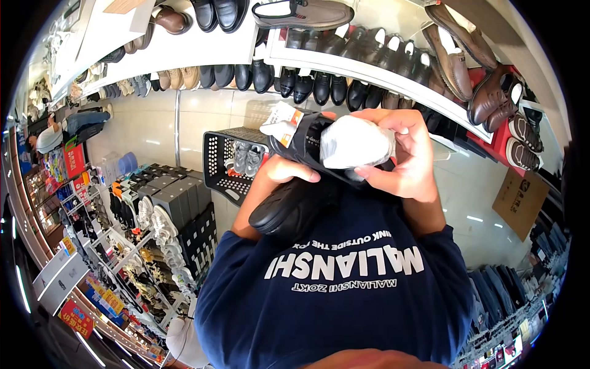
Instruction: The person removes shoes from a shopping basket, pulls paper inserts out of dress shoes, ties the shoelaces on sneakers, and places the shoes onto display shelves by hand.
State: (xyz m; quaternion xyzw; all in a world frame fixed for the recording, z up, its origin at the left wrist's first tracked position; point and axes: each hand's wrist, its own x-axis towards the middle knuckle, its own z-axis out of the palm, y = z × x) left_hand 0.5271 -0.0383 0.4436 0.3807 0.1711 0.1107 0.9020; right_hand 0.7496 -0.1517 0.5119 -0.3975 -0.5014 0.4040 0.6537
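L hand point(287, 170) grips blk shoe point(309, 140), fingers mostly hidden; R hand point(409, 158), half-curled, pinches white wad point(355, 142) at shoe; might tear if yanked.

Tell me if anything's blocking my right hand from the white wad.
Nothing visible does. Your right hand touches the white wad directly; the black shoe shows at its left, not between them.

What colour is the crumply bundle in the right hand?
The bundle in the right hand is white, seen best in the head view.
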